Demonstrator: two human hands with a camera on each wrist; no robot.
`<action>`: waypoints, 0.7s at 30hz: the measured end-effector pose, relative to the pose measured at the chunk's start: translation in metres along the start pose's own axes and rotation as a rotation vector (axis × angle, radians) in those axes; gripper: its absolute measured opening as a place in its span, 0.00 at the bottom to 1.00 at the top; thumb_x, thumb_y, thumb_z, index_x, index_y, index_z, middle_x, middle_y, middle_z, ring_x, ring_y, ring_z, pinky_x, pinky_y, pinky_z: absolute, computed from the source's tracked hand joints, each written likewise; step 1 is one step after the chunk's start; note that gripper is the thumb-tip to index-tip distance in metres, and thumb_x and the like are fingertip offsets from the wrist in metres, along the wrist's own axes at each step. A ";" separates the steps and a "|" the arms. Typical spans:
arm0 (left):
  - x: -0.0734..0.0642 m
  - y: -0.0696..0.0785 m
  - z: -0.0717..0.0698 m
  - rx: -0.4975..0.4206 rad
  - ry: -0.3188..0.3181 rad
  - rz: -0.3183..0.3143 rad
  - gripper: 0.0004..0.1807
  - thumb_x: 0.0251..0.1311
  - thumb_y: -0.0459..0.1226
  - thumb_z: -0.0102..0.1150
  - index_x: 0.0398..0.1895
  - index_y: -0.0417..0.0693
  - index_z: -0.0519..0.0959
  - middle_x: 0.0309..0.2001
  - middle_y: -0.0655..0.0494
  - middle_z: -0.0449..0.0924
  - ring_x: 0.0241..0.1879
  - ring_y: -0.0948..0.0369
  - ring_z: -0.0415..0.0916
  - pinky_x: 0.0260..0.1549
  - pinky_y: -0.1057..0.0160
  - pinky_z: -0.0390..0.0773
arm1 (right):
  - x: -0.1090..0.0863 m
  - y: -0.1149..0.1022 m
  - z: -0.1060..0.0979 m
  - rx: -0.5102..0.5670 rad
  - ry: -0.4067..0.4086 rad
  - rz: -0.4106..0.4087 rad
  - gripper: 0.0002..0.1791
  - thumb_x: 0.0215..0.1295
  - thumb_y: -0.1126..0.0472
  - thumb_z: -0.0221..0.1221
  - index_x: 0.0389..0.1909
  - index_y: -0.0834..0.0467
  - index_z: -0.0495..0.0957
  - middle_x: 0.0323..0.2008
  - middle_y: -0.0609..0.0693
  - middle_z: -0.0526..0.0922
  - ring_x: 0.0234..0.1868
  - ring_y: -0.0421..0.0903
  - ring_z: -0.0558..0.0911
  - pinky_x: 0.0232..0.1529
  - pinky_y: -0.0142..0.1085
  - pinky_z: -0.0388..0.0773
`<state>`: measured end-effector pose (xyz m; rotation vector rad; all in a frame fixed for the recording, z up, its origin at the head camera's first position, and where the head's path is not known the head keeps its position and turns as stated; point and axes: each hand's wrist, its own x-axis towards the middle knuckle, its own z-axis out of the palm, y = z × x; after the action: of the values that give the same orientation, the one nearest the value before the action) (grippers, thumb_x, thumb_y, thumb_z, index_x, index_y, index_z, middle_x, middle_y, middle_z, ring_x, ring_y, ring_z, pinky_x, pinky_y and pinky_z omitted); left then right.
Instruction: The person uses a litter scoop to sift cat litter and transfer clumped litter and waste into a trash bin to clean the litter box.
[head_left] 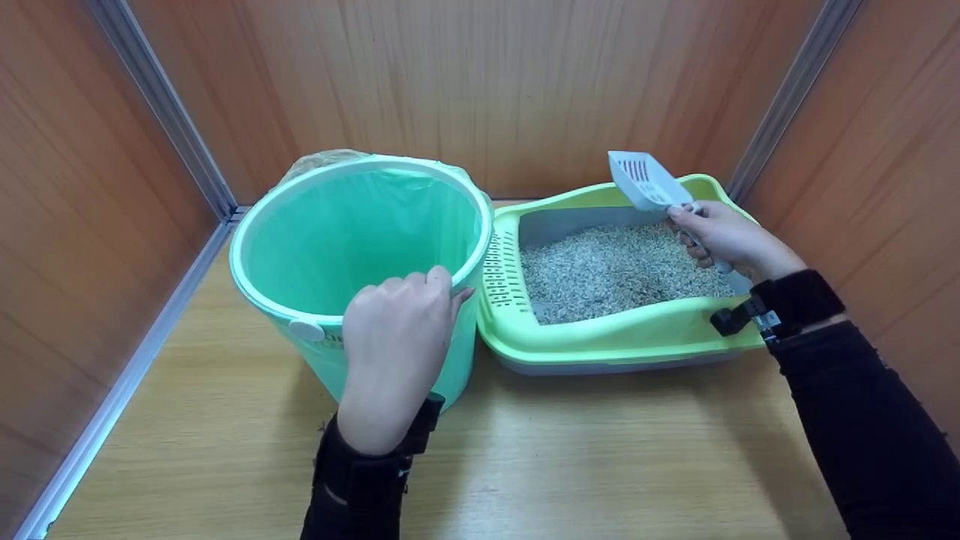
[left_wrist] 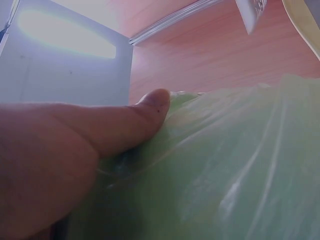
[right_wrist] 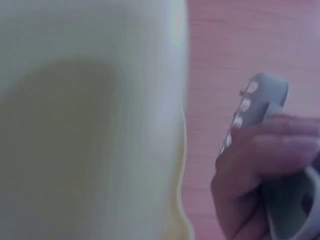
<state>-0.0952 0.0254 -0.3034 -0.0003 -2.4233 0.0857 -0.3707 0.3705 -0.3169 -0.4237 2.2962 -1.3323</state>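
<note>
My left hand (head_left: 401,322) grips the near right rim of a green bin (head_left: 300,300), which is lined with a thin plastic bag (left_wrist: 240,150). In the left wrist view the thumb lies against that bag. Over the far right side of a litter box (head_left: 600,341), my right hand (head_left: 720,232) holds a pale litter scoop (head_left: 649,180) by its handle, blade raised and pointing up and left. No litter shows on the blade. Grey granular litter (head_left: 600,262) covers the floor of the box. The right wrist view shows fingers curled round the scoop handle (right_wrist: 290,200).
The bin and litter box stand side by side on a wooden surface (head_left: 540,457). Wood-grain panels (head_left: 480,90) enclose the back and both sides, with metal strips (head_left: 172,112) at the corners. Slots pierce the box's left ledge (head_left: 504,274).
</note>
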 end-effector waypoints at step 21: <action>0.003 0.000 -0.004 0.006 0.011 -0.002 0.30 0.67 0.50 0.73 0.16 0.47 0.66 0.13 0.57 0.58 0.12 0.57 0.62 0.15 0.61 0.58 | -0.046 -0.157 0.104 -0.797 0.357 -0.558 0.23 0.84 0.47 0.54 0.63 0.62 0.75 0.44 0.56 0.86 0.35 0.54 0.81 0.37 0.51 0.76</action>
<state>-0.0950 0.0262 -0.2986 0.0044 -2.4121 0.0923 -0.2714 0.2398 -0.2147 -1.2334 3.1121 -0.6496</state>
